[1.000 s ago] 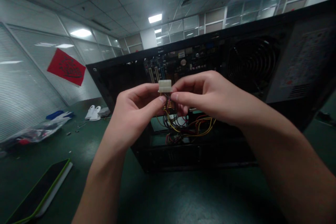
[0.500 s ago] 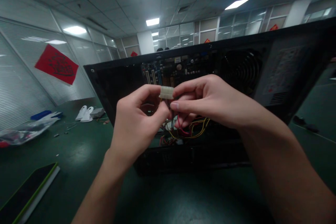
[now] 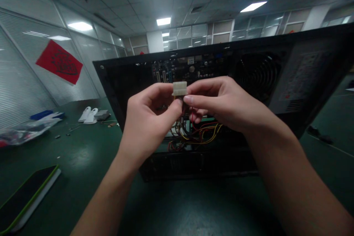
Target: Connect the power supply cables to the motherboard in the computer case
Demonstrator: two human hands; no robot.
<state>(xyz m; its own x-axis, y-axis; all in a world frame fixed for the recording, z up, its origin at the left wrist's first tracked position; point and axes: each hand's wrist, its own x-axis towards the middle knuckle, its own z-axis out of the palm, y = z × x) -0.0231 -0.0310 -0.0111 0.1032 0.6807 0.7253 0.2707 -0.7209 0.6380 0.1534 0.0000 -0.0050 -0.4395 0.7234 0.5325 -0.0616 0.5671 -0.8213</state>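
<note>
A whitish plastic power connector [image 3: 179, 88] is pinched between both hands in front of an open black computer case [image 3: 177, 166]. My left hand [image 3: 153, 118] is closed on its left side, thumb below. My right hand [image 3: 221, 97] grips its right side, with the thumb at the lower edge and the other fingers curled behind. Red, yellow and black wires [image 3: 211, 134] hang beneath the connector into the case. Behind the hands, part of the motherboard [image 3: 190, 69] shows, with the power supply [image 3: 298, 77] at the right. The fingertips hide where the wires enter the connector.
On the green table [image 3: 83, 155] lies a phone-like slab with a green edge [image 3: 30, 195] at the near left. Farther back are a plastic bag [image 3: 30, 131], white pieces [image 3: 90, 115] and a small grey block [image 3: 102, 115]. A dark object [image 3: 319, 134] lies right of the case.
Both hands have raised the connector slightly and moved it a little right in view. Its flat face now shows more. The view has also shifted slightly.
</note>
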